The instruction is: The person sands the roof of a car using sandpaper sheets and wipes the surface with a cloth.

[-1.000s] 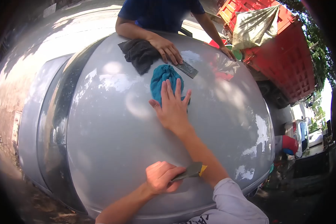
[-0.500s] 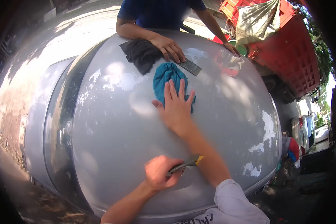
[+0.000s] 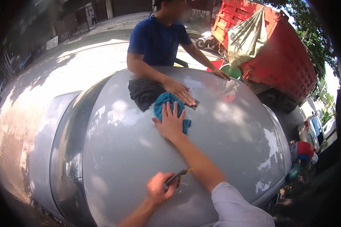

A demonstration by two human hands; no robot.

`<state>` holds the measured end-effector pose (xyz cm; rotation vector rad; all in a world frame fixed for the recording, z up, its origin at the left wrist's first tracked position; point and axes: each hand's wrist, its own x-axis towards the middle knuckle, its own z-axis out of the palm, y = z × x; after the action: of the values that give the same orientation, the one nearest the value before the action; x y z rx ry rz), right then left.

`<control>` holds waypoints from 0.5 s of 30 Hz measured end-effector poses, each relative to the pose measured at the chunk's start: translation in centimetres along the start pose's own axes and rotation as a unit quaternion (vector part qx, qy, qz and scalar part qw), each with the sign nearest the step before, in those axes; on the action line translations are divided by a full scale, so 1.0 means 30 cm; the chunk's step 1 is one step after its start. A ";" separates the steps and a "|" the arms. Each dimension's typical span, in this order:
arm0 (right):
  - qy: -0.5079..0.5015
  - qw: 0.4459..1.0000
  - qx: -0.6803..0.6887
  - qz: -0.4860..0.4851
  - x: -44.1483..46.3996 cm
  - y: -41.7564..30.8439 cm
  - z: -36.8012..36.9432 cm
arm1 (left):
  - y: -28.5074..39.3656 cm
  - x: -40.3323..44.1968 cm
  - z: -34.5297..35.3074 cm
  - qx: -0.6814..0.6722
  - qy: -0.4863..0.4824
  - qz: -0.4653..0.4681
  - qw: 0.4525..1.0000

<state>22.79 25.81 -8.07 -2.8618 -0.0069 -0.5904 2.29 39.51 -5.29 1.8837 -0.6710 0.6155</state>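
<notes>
My right hand (image 3: 171,125) lies flat with spread fingers on a bunched teal cloth (image 3: 163,101), which rests on the silver-grey car roof (image 3: 223,147). Nearer to me, my left hand (image 3: 159,188) is closed around a small folded piece of sandpaper (image 3: 177,176), dark grey with a yellow side. That piece is held just above the roof. Beyond the teal cloth, a co-worker's hand (image 3: 180,92) presses on a flat dark strip (image 3: 194,104). A crumpled black cloth (image 3: 142,92) lies beside that hand.
A co-worker in a blue shirt (image 3: 155,41) leans over the far edge of the roof, other hand on it. Behind stand a red truck (image 3: 284,56) with a draped pale cloth (image 3: 248,39), and a green bucket (image 3: 231,70). The car's dark glass (image 3: 70,151) is at left.
My view has tilted up, showing more of the co-worker and street. My right hand stays flat on the teal cloth. The co-worker's hand now covers more of the dark strip.
</notes>
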 end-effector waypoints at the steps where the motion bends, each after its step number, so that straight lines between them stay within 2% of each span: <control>1: 0.008 1.000 0.000 0.005 0.033 0.018 0.012 | -0.004 0.012 0.008 -0.001 -0.003 0.009 1.000; 3: -0.020 0.999 0.048 0.009 0.068 0.048 0.025 | -0.014 0.021 0.013 0.011 0.028 -0.018 0.999; 7: -0.061 0.996 0.052 -0.027 -0.020 0.082 -0.015 | -0.010 0.025 0.017 0.044 0.031 -0.061 0.997; 11: -0.010 0.984 0.102 -0.144 -0.367 0.121 -0.095 | -0.031 0.046 0.019 0.018 0.062 -0.069 0.995; 12: -0.027 0.979 0.096 -0.178 -0.480 0.125 -0.197 | -0.027 0.059 0.018 0.002 0.083 -0.054 0.995; 14: -0.069 0.964 0.130 -0.221 -0.694 0.167 -0.323 | -0.068 0.082 0.009 0.126 0.144 0.039 0.981; 15: -0.098 0.956 0.135 -0.242 -0.796 0.195 -0.380 | -0.065 0.086 0.006 0.120 0.150 0.021 0.981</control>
<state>-3.32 18.60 -8.44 -2.6307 -0.7767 -0.3445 5.50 39.54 -4.85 1.9442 -0.4566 1.0218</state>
